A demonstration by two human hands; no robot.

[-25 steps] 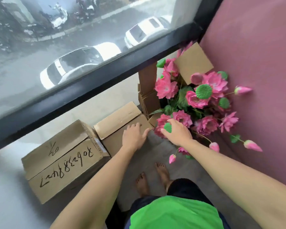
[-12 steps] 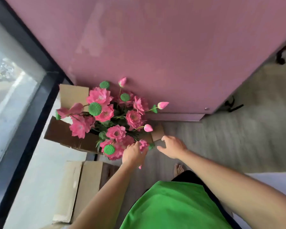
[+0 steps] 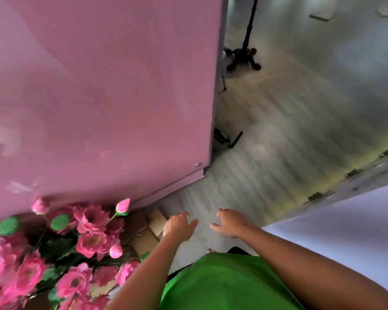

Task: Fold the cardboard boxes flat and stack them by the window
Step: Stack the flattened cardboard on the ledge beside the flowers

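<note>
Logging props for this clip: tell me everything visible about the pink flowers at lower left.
The pink flowers form a dense bunch that looks artificial: open pink blooms, a few closed buds on thin stems, round green pods and dark leaves. They fill the lower left corner, against the pink wall, with brown cardboard showing behind them. The left forearm passes beside the blooms; neither hand holds them. Motion blur hides finer detail.

Bright green shirt (image 3: 222,285), dark trousers (image 3: 238,250), bare forearms, no sleeves showing.
</note>
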